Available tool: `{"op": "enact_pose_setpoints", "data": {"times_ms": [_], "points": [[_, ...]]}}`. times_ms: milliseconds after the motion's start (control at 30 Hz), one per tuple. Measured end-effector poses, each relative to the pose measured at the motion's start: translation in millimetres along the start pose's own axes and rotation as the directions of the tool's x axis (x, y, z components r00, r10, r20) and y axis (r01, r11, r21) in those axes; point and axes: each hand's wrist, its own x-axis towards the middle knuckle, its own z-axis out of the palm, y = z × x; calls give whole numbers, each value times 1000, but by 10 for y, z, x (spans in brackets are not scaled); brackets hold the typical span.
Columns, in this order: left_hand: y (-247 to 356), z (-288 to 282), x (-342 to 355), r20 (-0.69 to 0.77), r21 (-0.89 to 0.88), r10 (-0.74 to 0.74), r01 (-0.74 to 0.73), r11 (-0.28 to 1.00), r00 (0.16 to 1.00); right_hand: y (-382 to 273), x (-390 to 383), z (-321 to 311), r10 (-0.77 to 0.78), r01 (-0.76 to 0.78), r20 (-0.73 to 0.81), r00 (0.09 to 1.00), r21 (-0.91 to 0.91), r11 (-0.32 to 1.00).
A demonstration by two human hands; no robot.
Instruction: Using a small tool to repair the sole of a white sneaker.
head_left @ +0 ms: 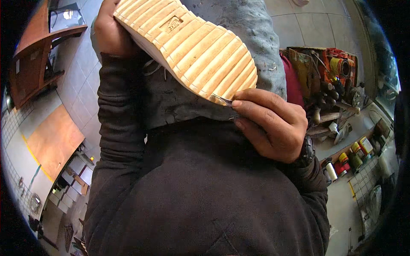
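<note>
A shoe (205, 55) lies sole up across my lap, its tan ribbed sole facing me and running from upper left to lower right. My left hand (113, 34) is wrapped round its side at the upper left, with the fingertips hidden behind the shoe. Near the sole's lower right edge, my right hand (273, 121) pinches a thin, dark, pointed blade-like tool (222, 100). Its tip touches the sole close to the rim. Most of the tool is covered by my fingers, so its exact kind cannot be made out. A loose lace hangs below the shoe on the left.
On the right stands a wooden box (299, 64) beside several dark-handled tools (329, 94). Thread spools (341, 166) line a shelf below them. A brown wooden cabinet (32, 64) is at the upper left, with an orange-brown board (55, 143) below it. Grey floor tiles (83, 68) show between.
</note>
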Motion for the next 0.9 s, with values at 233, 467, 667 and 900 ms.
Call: {"op": "enact_pose_setpoints", "data": {"times_ms": [233,467,667,900], "points": [[100,198,-25,-22,498,192,-156,853,981,77,13,31,-52,52,-46,998,-4,999],[86,120,75,-22,383,52,-39,923,998,-9,115,-114,2,-1,104,995,-11,1000],[-195,-111,195,-31,134,-38,42,990,999,-116,217,-74,34,-19,160,986,-96,995],[-292,-262,238,-38,42,-173,174,984,984,-147,224,173,29,-22,63,998,-121,992]]}}
